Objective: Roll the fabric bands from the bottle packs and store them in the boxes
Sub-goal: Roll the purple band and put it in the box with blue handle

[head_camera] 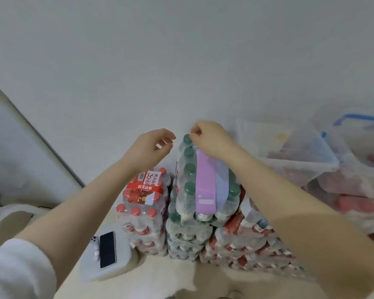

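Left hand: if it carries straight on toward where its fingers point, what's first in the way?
Probably the green-capped bottle pack. The left hand, fingers loosely curled and holding nothing, points right toward the pack's far top corner, where the right hand pinches near the purple band. Depth is unclear, so it may pass behind.

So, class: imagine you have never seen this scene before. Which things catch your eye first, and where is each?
The pink fabric band lies over the green-capped bottle pack at centre, topping the stack. Both hands meet above it: the right hand at the band's far end, the left hand beside it with fingers curled. Clear storage boxes sit at right.
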